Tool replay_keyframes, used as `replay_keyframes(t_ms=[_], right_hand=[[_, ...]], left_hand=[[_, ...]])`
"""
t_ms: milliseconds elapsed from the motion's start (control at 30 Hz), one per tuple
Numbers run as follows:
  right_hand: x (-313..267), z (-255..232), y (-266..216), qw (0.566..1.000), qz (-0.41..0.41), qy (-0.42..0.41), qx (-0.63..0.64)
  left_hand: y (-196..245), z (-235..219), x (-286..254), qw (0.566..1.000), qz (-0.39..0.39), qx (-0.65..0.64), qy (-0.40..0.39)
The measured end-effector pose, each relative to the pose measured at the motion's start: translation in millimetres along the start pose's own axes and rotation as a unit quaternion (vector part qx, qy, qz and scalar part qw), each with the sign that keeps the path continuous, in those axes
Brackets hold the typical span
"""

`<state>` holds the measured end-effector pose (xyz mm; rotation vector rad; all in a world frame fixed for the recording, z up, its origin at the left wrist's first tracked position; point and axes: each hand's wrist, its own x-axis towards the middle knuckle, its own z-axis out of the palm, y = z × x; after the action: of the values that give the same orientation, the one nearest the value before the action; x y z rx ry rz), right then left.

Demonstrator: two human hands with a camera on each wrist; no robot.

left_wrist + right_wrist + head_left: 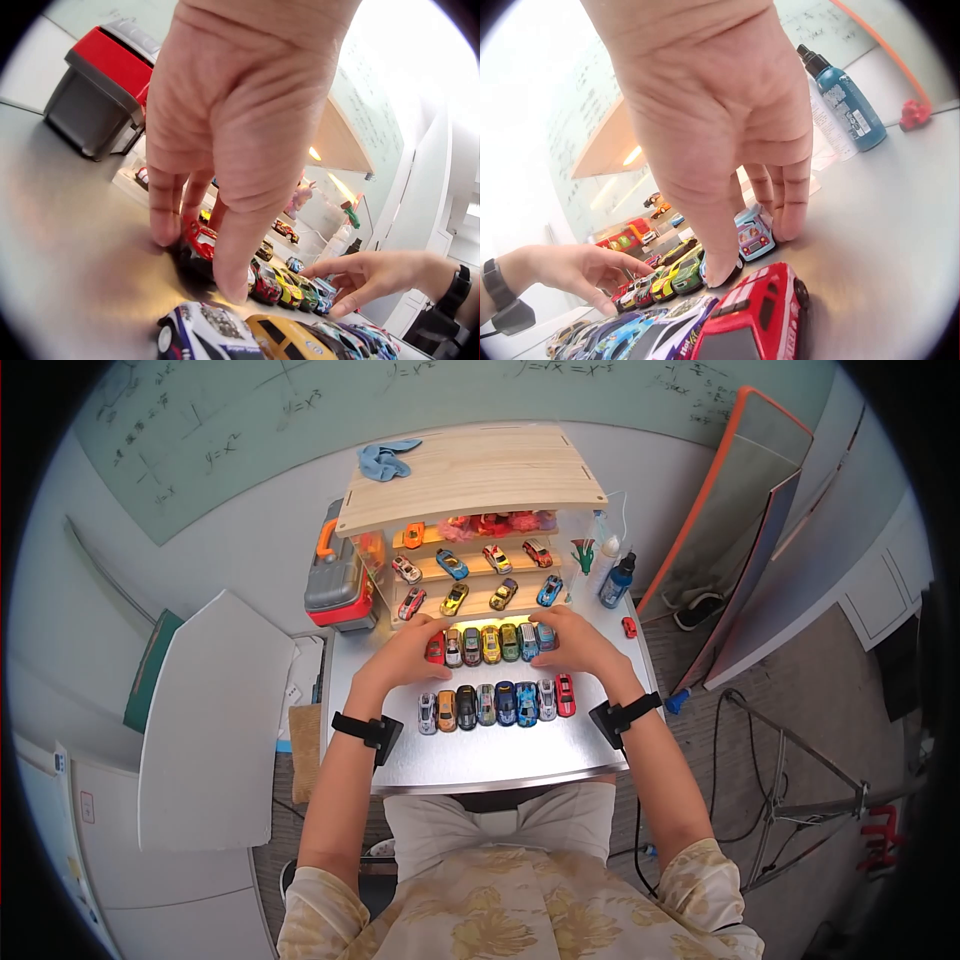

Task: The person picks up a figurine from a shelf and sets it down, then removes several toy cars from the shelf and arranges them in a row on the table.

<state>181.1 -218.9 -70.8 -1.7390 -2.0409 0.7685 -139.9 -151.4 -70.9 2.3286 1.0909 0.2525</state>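
A row of several toy cars stands side by side on the metal table (pixel 480 755). My left hand (pixel 405 655) (pixel 232 112) grips the red car (pixel 435 648) (pixel 199 241) at the row's left end, thumb on the near side and fingers beyond it. At the other end, my right hand (pixel 585 645) (pixel 720 127) holds a light blue car (pixel 546 638) (pixel 756 234) between thumb and fingers. Between the hands are a yellow car (pixel 491 645) and a green car (pixel 510 643). Nearer me stands a second row, with a white car (pixel 428 712) and a red car (pixel 566 695) at its ends.
Behind the rows, a wooden-topped shelf (pixel 470 470) holds more cars, with a blue cloth (pixel 385 460) on top. A toolbox (pixel 338 585) stands left, a blue spray bottle (pixel 618 582) right. A small red car (pixel 629 627) sits near the right edge.
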Motion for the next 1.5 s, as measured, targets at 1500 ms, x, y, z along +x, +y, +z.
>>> replay_keyframes(t_ms=[1500], right_hand=[[-22.6,14.8,-5.0,0.998,-0.048,0.029,-0.002]], left_hand=[[13.5,11.9,-24.0,1.000,-0.016,-0.008,0.003]])
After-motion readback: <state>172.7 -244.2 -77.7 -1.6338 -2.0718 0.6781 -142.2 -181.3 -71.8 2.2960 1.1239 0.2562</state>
